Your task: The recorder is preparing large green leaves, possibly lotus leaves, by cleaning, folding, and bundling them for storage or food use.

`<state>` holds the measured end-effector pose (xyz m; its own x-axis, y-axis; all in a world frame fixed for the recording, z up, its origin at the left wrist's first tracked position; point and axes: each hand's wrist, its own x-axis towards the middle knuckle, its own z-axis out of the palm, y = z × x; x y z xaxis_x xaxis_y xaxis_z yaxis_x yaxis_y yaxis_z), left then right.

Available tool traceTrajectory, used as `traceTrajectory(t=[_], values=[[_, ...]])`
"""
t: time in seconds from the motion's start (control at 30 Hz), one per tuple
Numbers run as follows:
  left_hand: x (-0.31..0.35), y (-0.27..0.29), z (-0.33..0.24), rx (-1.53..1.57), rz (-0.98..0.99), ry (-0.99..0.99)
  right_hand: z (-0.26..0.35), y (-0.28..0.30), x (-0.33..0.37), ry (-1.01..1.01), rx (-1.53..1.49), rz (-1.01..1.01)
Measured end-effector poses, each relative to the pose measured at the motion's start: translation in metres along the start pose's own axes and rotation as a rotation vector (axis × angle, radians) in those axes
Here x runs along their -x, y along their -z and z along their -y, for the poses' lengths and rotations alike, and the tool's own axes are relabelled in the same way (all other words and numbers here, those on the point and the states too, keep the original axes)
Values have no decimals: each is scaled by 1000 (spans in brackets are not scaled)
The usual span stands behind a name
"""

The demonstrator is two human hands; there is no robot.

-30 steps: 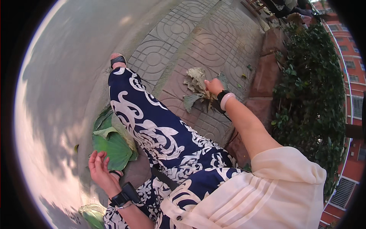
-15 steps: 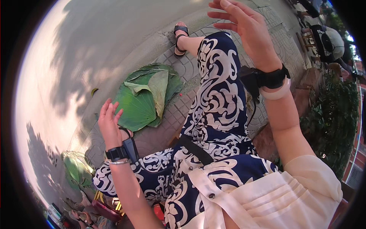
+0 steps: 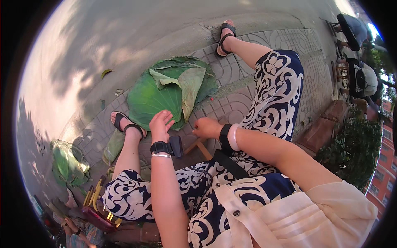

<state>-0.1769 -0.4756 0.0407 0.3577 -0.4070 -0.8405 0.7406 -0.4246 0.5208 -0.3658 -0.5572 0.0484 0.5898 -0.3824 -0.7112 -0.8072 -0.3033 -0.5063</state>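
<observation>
Leaf pile (image 3: 161,99): on paving (image 3: 235,99), beyond the hands. Left hand (image 3: 161,124): loosely open, at pile's near edge; contact cannot be told. Right hand (image 3: 207,128): curled, contents cannot be told; brought in from far right, so both now adjoin the pile.

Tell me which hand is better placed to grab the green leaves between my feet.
Probably the left hand: its open fingers overlap the near edge of the green leaves in view, while the right hand looks curled, just off that edge.
</observation>
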Motion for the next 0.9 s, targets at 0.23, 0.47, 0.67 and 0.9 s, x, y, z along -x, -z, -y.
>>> traceTrajectory(t=[0.23, 0.47, 0.67, 0.9], values=[[-52, -42, 86, -339, -164, -69, -18, 33, -16, -186, -170, -78], [-76, -62, 82, -396, -56, -23, -27, 24, -34, -183, -199, -172], [-64, -64, 77, -505, -1, -144, -23, 21, -36, -236, -264, -290], [-50, -11, 21, 138, -791, -279, -24, 23, -32, -191, -272, -319]])
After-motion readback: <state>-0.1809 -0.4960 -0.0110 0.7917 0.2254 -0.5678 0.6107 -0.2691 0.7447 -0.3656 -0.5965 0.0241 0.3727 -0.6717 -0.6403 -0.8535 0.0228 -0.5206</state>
